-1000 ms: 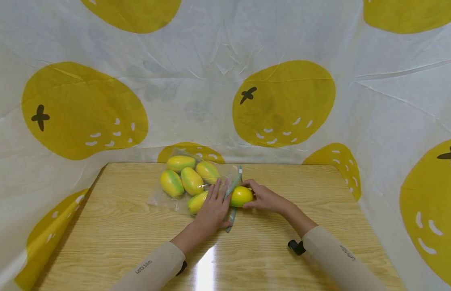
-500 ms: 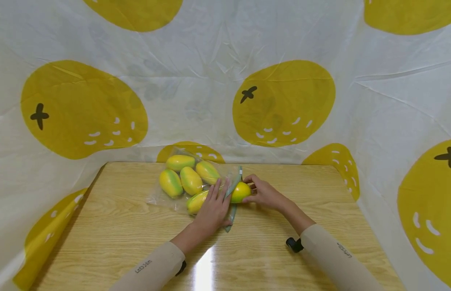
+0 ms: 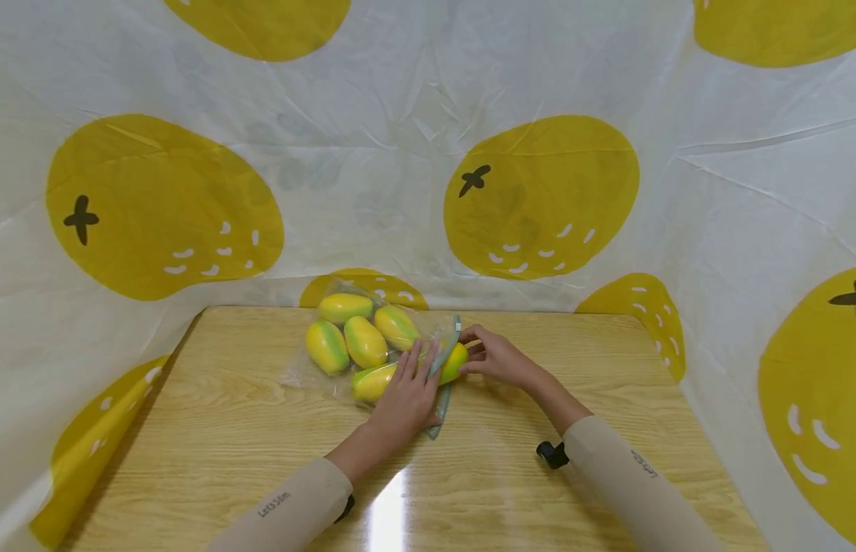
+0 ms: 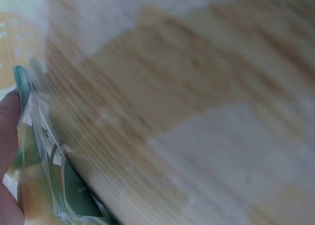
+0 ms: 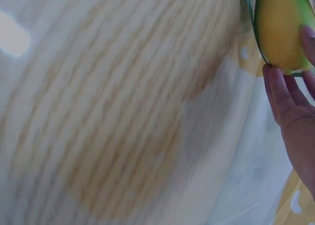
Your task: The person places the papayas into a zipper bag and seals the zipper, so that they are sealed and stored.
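A clear zip bag [image 3: 440, 418] lies on the table with several yellow-green mangoes [image 3: 365, 342] inside, its green-edged mouth facing right. My left hand [image 3: 403, 400] rests on the bag near that mouth, fingers straight, partly covering the nearest mango [image 3: 374, 382]. At the opening, another mango [image 3: 455, 363] is mostly inside, its right end sticking out past the green edge. Thumb and fingers of my right hand [image 3: 500, 358] hold that end. In the right wrist view, the thumb lies along the mango [image 5: 283, 30] and the fingertips reach its tip.
The wooden table [image 3: 248, 452] extends to both sides and toward me. A white cloth [image 3: 373, 207] printed with large yellow fruit hangs behind the table and along both sides.
My right hand has moved left and slightly away from me, sliding the mango deeper into the bag, so less of it shows. My left hand has stayed on the bag.
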Demonstrator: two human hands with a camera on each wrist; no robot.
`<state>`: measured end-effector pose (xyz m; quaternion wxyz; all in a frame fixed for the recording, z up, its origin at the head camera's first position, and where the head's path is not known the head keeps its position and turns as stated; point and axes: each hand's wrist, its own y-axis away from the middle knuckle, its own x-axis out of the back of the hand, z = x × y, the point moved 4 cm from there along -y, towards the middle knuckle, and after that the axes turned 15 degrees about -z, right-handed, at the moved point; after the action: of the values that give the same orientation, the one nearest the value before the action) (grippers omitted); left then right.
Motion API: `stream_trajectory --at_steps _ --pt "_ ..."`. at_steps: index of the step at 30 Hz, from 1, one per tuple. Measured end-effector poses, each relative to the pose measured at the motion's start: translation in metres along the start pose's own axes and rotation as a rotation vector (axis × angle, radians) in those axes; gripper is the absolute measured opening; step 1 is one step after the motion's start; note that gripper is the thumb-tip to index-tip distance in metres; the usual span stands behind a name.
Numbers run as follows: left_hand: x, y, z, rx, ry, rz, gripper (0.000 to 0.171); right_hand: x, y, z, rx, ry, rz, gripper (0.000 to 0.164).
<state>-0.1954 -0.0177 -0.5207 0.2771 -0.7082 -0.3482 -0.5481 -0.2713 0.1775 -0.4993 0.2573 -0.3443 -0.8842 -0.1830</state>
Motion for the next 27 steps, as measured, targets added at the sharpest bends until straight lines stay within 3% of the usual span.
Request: stream_trajectory --at_steps 5,16,22,27 --pt "0.001 -0.001 0.001 -0.006 -0.002 -0.011 0.111 -0.001 -0.003 0.005 -0.069 -0.039 0.066 0.051" --pt "0.001 -0.001 0.002 0.001 -0.032 0.019 0.099 0.004 -0.013 0.006 -0.091 0.018 0.204 0.043" --pt "0.001 -0.001 0.002 0.008 -0.034 0.017 0.099 0.004 -0.017 0.007 -0.159 0.1 0.175 0.037" --pt "0.001 -0.001 0.002 0.001 -0.024 0.012 0.099 0.003 -0.018 0.009 -0.172 0.097 0.135 0.04"
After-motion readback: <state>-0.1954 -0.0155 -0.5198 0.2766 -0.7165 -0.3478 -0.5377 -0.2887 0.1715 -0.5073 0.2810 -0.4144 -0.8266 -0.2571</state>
